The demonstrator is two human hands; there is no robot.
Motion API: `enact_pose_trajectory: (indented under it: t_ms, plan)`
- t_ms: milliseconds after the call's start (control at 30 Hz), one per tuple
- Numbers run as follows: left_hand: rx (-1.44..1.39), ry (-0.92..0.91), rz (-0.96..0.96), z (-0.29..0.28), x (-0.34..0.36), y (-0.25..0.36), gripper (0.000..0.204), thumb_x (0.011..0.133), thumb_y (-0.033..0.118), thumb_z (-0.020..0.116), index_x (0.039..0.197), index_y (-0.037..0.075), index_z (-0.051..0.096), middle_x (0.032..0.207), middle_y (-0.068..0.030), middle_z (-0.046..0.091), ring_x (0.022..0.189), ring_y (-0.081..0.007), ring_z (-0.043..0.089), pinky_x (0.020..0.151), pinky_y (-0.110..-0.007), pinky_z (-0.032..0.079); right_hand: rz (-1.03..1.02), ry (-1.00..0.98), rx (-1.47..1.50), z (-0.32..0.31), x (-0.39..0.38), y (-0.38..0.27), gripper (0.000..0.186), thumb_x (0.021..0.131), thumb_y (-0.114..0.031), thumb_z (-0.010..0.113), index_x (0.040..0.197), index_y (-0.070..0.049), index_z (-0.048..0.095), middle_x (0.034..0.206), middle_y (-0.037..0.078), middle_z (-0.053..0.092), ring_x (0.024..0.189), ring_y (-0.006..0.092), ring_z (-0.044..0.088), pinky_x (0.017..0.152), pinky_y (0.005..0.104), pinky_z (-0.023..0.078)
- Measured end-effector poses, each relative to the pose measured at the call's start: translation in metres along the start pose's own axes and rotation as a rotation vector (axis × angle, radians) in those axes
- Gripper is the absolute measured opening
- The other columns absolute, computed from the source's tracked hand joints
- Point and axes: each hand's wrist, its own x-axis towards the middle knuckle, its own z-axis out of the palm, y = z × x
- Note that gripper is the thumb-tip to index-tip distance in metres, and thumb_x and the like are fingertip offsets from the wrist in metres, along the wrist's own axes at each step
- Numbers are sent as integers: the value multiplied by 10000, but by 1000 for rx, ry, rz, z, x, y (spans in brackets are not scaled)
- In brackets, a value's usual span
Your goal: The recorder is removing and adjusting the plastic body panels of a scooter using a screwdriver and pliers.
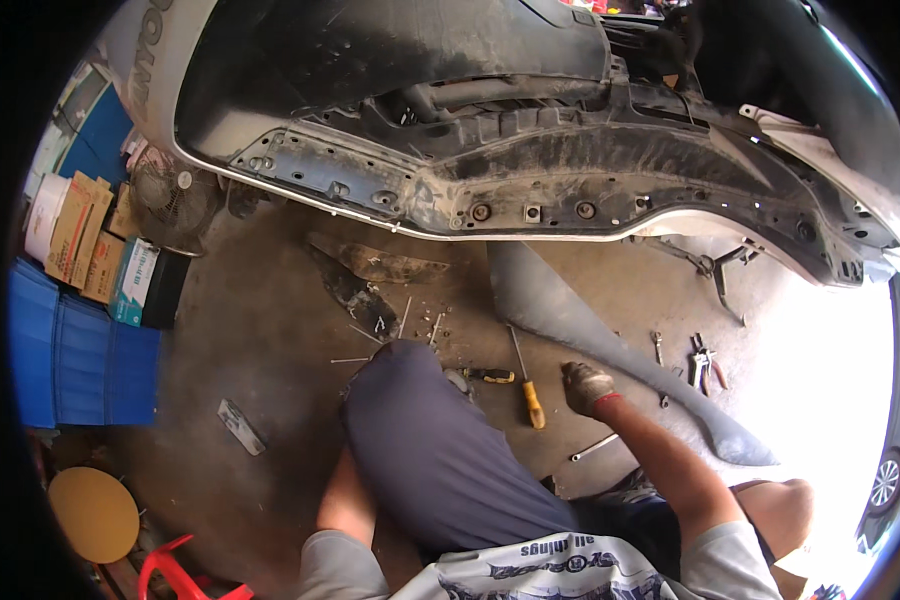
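Note:
My right hand [588,387], in a dirty work glove with a red cuff, has its fingers curled closed. Whatever it may hold is hidden. It is beside a long dark grey plastic trim panel [570,310] lying on the floor. Just to its left lies a screwdriver with a yellow handle [535,405]. My left forearm [348,500] passes behind my raised knee, which hides the left hand's fingers. At the knee's edge shows a small grey patch that I cannot make out. A black-and-yellow tool handle [490,375] lies against it.
A large, dusty vehicle bumper [540,190] spans the space ahead. Pliers [703,360], a wrench [595,447] and several small fasteners lie on the floor. Dark plastic pieces [355,290] lie beyond my knee. Boxes [80,230], a fan [173,195] and a yellow stool [93,515] stand left.

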Motion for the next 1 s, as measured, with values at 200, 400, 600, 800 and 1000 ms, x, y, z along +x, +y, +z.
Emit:
enact_pose_trajectory:
  t_ms: [200, 400, 600, 800, 1000]
  plan:
    - [-65, -117, -48, 37, 15, -4, 252, 968, 219, 516, 1066, 13, 623, 803, -17, 600, 609, -101, 527, 537, -247, 441, -38, -15, -18, 10, -6, -17, 639, 895, -373, 562, 1421, -77, 353, 1395, 209, 453, 1263, 309, 482, 1052, 381, 381]
    - [-79, -183, -50, 29, 23, 9, 238, 957, 176, 523, 1085, 3, 627, 823, -32, 615, 622, -107, 536, 535, -245, 440, 196, -146, -49, 46, -15, -109, 833, 869, -410, 566, 1490, -18, 172, 1372, 224, 458, 1210, 297, 532, 900, 390, 501]
    - [-83, -236, 16, 29, 28, 12, 208, 954, 124, 520, 1080, 7, 637, 830, -37, 619, 654, -103, 546, 568, -243, 456, 93, -80, 19, 57, -14, -61, 545, 820, -276, 564, 1306, -57, 449, 1226, 190, 560, 1095, 308, 599, 901, 397, 492]
    - [8, -229, 15, 17, 19, 15, 211, 964, 162, 531, 1105, 32, 617, 808, -20, 601, 698, -91, 552, 617, -240, 473, 89, -399, 40, -94, -62, -38, 616, 935, -590, 412, 1202, -67, 599, 1153, 209, 629, 1113, 339, 587, 944, 385, 439]
    - [-6, -260, -72, 44, 21, 7, 212, 970, 187, 532, 1102, 40, 607, 797, -24, 595, 697, -92, 555, 618, -240, 471, -120, 75, 241, -224, -117, -20, 472, 832, -304, 676, 1234, -90, 552, 1069, 181, 660, 974, 318, 655, 832, 362, 524]
